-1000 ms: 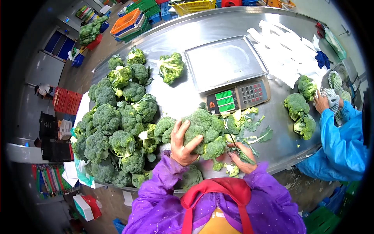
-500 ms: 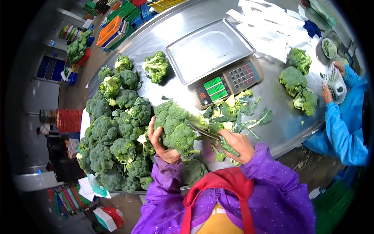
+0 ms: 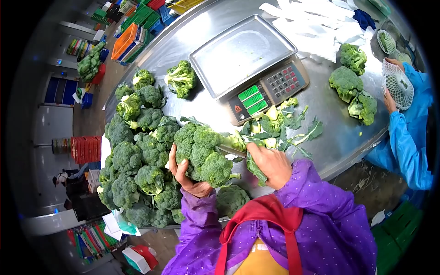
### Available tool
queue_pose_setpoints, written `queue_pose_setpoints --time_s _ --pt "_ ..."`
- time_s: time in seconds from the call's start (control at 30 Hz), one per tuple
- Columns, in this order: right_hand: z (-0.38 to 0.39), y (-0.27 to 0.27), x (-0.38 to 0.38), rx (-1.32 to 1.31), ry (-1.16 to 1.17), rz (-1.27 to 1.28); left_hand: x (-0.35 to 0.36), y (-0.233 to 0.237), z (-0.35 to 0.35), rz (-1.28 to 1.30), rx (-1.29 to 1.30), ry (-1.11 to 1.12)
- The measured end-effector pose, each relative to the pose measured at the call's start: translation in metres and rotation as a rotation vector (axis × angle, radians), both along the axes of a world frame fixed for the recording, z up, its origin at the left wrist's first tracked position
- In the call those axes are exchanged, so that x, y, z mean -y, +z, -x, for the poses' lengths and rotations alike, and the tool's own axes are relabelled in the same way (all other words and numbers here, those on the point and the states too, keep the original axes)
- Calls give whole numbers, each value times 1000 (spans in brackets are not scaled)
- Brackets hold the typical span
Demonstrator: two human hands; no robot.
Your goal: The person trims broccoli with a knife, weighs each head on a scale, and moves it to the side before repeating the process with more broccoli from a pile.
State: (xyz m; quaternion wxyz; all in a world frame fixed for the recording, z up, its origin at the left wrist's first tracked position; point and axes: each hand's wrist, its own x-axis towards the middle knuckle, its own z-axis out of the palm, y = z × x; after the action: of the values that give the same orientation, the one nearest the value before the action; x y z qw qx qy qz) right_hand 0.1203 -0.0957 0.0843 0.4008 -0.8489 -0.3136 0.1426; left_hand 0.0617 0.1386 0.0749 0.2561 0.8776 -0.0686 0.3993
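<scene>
My left hand (image 3: pixel 189 178) is wrapped round the lower left side of a large green broccoli head (image 3: pixel 200 149), its stem turned to the right. In my right hand (image 3: pixel 271 166) is a knife (image 3: pixel 232 151), its blade against the broccoli's stem. A broccoli leaf (image 3: pixel 255 169) hangs just below the knife, beside my right fingers. Cut stems and leaf trimmings (image 3: pixel 275 126) lie beyond my right hand. To the left of my left hand rises a pile of broccoli heads (image 3: pixel 126 158). Another head (image 3: pixel 230 200) lies close to my body, partly hidden.
A digital scale (image 3: pixel 242 57) with a bare metal pan stands behind the trimmings. Three broccoli heads (image 3: pixel 344 83) lie to the right, near a co-worker's hands (image 3: pixel 391 101) holding a white foam net (image 3: pixel 398 85). White net sleeves (image 3: pixel 311 25) cover the back right of the metal table.
My right hand and the knife have shifted slightly left, and the leaf now hangs more upright. My left hand keeps its hold on the broccoli. The whole view has tilted a little.
</scene>
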Motion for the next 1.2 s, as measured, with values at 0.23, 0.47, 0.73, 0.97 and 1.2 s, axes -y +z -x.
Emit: queue_pose_setpoints --time_s 0.23,0.47,0.73,0.97,1.2 --pt "15 -55 9 -110 -20 -11 4 14 0 17 -57 -63" --pt "39 -107 77 -343 -288 100 -4 2 2 132 60 -16" --pt "30 -112 91 -293 -206 -69 -19 11 -77 231 -117 -142" --pt "39 -116 85 -298 -156 -28 7 33 -238 139 -602 -1" --pt "39 -104 95 -376 -199 -72 -2 22 -280 94 -808 -42"
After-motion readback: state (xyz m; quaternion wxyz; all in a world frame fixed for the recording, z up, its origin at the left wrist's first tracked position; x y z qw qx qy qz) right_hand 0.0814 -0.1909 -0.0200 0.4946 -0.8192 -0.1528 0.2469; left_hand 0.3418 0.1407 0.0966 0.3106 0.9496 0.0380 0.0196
